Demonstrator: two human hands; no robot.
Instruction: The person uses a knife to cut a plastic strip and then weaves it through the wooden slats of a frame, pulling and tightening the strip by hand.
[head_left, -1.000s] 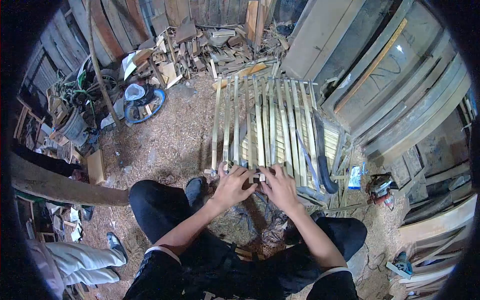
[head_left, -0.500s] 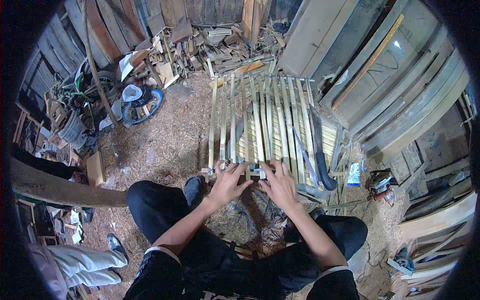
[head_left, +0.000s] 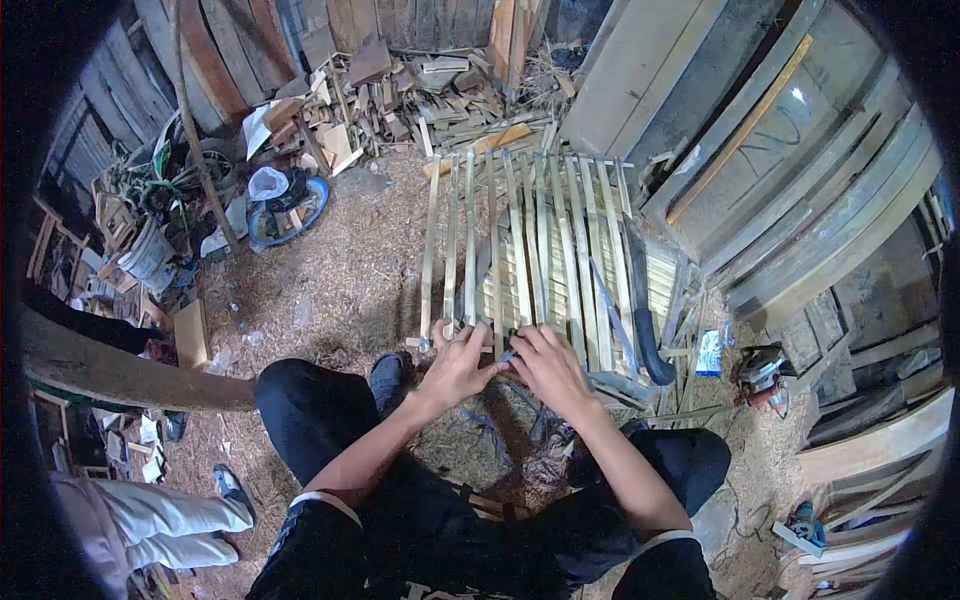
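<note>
Before me lies a rack of thin, pale wooden slats (head_left: 470,235), running away from me and joined by a crosspiece at the far end. My left hand (head_left: 453,372) is closed at the near end of the slats, fingers curled over the near crosspiece (head_left: 416,342). Close beside it, my right hand (head_left: 550,370) also grips that near edge, its fingers bent over a slat end. The two thumbs almost meet, and a small bluish bit shows between them. My fingers hide the joint itself. A saw with a dark curved handle (head_left: 652,350) lies along the rack's right side.
Wood offcuts (head_left: 400,105) are heaped at the back. To the left are a blue basin (head_left: 315,215) and a bucket (head_left: 148,255). A red power tool (head_left: 765,385) sits at right, near stacked boards (head_left: 880,430). Another person's legs (head_left: 175,520) show at lower left.
My right hand has moved left along the near edge, closer to my left hand. The left hand has shifted slightly right. The view has tilted a little.
</note>
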